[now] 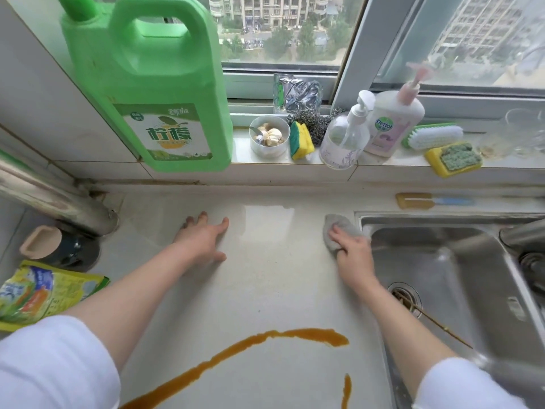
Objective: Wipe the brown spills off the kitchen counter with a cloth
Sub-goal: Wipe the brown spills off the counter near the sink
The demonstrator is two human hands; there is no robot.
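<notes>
The right hand [352,255] presses a grey cloth [339,230] flat against the counter [265,276], just beside the left rim of the steel sink [442,261]; its fingers lie on top of the cloth, slightly bent. The left hand [203,237] rests palm-down on the bare counter with fingers spread, holding nothing. A long brown spill [250,346] curves across the near part of the counter, well apart from the cloth, and a shorter brown streak [346,389] lies near its right end. A green detergent jug [147,84] stands on the window ledge.
</notes>
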